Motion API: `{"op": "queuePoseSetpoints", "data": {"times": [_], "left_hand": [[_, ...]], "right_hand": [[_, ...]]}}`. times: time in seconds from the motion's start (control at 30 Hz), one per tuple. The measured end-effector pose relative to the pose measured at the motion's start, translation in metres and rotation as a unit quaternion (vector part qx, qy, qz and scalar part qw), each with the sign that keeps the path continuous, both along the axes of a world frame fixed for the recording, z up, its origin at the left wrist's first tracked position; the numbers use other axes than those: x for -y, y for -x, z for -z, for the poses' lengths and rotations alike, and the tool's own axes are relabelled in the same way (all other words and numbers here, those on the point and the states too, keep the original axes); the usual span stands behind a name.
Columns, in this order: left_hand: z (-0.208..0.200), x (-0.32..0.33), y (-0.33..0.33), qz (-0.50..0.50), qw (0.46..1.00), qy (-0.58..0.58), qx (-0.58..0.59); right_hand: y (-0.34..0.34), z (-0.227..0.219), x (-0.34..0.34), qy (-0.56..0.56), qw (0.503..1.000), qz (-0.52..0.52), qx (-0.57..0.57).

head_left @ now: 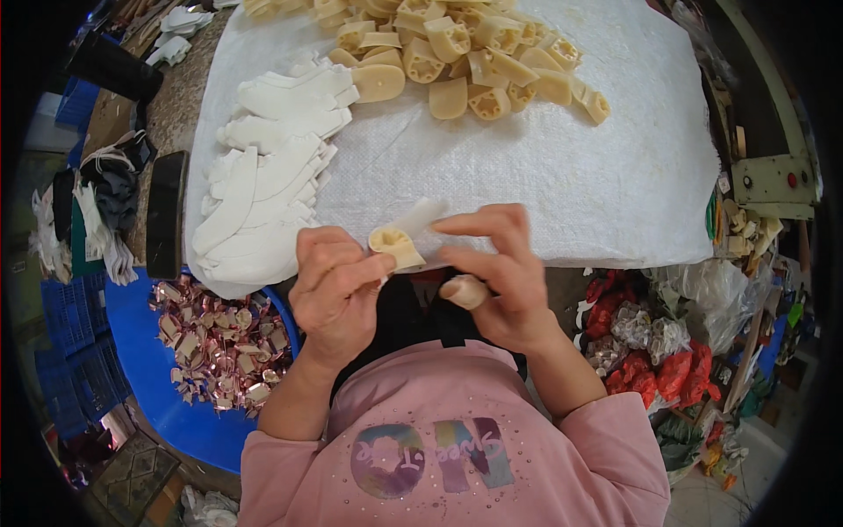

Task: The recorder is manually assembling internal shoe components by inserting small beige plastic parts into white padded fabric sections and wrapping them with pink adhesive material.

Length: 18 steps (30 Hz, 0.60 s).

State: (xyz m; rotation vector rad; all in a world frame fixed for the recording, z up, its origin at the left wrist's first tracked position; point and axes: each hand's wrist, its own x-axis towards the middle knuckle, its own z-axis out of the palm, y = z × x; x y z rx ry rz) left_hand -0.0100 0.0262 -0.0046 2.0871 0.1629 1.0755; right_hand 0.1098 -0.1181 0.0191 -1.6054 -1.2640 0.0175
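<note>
At the edge of the white sheet, the left hand pinches a cream piece, seemingly steadying it, the right hand spread loosely beside a pale strip.

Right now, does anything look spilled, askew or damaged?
Mainly the crumpled red plastic bags look untidy, heaped loosely with transparent plastic film right of the white woven sheet. No clear spill or damage visible.
</note>
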Motion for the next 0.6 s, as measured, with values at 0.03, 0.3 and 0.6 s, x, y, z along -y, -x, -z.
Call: {"op": "queuePoseSetpoints", "data": {"times": [0.03,0.3,0.6], "left_hand": [[-0.002,-0.001,0.002,-0.004,1.0,-0.001,0.0],[-0.015,0.025,-0.008,0.102,0.982,0.131,0.087],[-0.009,0.022,-0.011,0.101,0.992,-0.076,0.002]], "right_hand": [[0.002,0.003,0.003,-0.001,1.0,-0.004,0.0],[0.029,0.022,0.012,-0.097,0.82,-0.001,-0.564],[0.033,0.009,0.019,-0.067,0.862,0.017,-0.502]]}}
